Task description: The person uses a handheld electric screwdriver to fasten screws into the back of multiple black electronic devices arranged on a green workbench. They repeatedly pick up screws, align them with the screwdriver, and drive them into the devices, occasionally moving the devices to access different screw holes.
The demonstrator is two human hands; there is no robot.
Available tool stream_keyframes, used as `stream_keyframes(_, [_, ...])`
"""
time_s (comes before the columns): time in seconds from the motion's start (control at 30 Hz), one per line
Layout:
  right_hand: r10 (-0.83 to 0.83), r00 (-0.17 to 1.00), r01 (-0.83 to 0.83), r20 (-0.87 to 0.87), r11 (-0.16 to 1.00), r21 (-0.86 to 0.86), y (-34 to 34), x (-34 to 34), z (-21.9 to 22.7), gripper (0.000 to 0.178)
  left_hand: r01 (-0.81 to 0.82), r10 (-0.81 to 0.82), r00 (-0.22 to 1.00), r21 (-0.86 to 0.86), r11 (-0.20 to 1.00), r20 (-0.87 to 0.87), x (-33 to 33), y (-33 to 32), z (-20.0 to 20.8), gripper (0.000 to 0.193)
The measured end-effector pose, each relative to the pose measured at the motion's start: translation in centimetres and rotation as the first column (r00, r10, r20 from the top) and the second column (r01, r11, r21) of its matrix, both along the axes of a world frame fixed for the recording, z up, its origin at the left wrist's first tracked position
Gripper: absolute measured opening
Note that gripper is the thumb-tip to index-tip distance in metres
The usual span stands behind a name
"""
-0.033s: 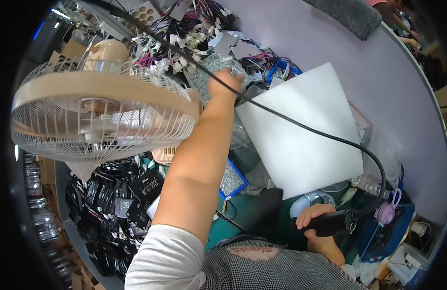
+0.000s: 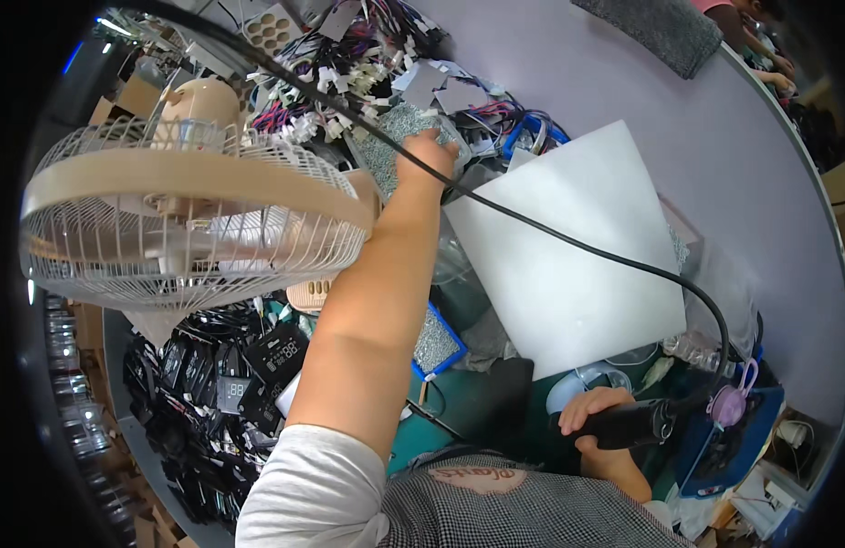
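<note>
My left arm stretches out to the far side of the table. At its end my left hand [image 2: 424, 157] is at a clear tray of small silvery screws [image 2: 382, 155], fingers bent together at the tray's right end; whatever they pinch is too small to make out. Close to my body at the right, my right hand [image 2: 594, 416] is wrapped round a black electric screwdriver [image 2: 628, 425], held lying sideways. A black cable [image 2: 568, 236] runs across the view toward it. Between the hands lies a white foam sheet [image 2: 577, 256].
A beige fan [image 2: 194, 173] stands left of my arm. Beside my forearm is a blue-rimmed tray [image 2: 438, 342] of small metal parts. Wire bundles [image 2: 349, 68] heap at the back, black display units [image 2: 276, 352] at the left. A blue bin [image 2: 733, 443] stands right, a grey cloth [image 2: 655, 32] far right.
The fan head and the upper stretch of cable have shifted slightly. My left hand has barely moved at the screw tray, and my right hand holds the screwdriver in the same place.
</note>
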State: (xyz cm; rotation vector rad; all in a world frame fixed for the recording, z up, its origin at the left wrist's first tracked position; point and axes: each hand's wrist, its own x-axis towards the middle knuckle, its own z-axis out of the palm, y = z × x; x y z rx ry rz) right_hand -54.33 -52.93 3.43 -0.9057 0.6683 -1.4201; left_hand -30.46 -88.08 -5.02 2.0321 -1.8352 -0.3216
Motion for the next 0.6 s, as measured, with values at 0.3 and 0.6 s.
stream_keyframes(0.3, [0.016, 1.0, -0.016, 0.012, 0.999, 0.039, -1.4, -1.1, -1.6, 0.041, 0.007, -0.003, 1.0, 0.152, 0.988, -0.027, 0.9, -2.7, -1.6, 0.035])
stream_keyframes(0.6, [-0.011, 1.0, 0.011, -0.007, 0.999, 0.03, -2.5, -1.3, -1.3, 0.041, -0.25, 0.376, 0.071, 0.348, 0.904, -0.924, 1.2, -3.0, -0.2, 0.013])
